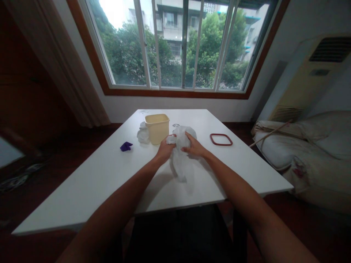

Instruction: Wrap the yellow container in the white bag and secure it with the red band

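- Grasping the crumpled translucent bag (180, 160) over the worktop (82, 190): left hand (165, 149) and right hand (195, 146), fingers curled into its film.
- Just beyond the left hand, a cream container (158, 132); white plastic (142, 133) beside it.
- Farther left, a purple item (126, 146).
- Rightward, a red-brown frame (221, 144).

No readable lettering reaches me.
I can make out no word, brand or number: the reddish mark (298, 171) on the bundle (318, 190) and the dark panel (319, 72) on the air conditioner (298, 86) are too blurred for me.
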Demonstrator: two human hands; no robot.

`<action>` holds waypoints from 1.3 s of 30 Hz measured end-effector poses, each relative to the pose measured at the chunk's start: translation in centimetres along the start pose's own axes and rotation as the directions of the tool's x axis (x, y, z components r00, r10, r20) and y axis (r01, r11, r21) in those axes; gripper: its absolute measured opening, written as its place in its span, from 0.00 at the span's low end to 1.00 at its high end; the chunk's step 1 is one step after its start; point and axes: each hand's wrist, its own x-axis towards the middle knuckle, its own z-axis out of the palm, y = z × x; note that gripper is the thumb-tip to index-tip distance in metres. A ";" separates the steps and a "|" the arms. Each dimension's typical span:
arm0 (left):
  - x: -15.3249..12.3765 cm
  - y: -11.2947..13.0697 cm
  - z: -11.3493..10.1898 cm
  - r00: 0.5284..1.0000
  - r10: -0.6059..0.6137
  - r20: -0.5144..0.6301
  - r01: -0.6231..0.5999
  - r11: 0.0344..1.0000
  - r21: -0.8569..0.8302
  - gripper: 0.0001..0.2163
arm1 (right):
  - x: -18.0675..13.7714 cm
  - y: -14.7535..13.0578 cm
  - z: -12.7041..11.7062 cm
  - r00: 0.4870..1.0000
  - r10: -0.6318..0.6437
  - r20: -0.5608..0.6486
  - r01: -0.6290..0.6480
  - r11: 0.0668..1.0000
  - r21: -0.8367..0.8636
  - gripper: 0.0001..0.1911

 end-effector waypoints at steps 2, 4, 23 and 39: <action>0.3 0.1 -0.4 1.000 0.007 -0.030 -0.007 1.000 0.001 0.19 | 0.3 -0.1 -0.5 0.996 -0.028 -0.089 0.017 0.992 -0.129 0.43; 0.8 0.3 -1.2 0.997 0.038 -0.069 -0.032 0.995 0.092 0.20 | 0.4 -0.2 -1.2 0.983 -0.059 -0.172 0.018 0.973 -0.230 0.36; 0.2 0.7 -2.2 0.993 -0.004 0.115 -0.056 0.855 0.516 0.15 | -0.6 -1.2 -1.5 0.951 0.185 0.246 -0.177 0.983 -0.054 0.25; 1.9 2.1 -6.9 0.990 0.092 0.107 -0.138 0.463 0.876 0.19 | -0.6 -0.4 -6.0 0.959 0.284 0.003 -0.282 0.955 -0.087 0.19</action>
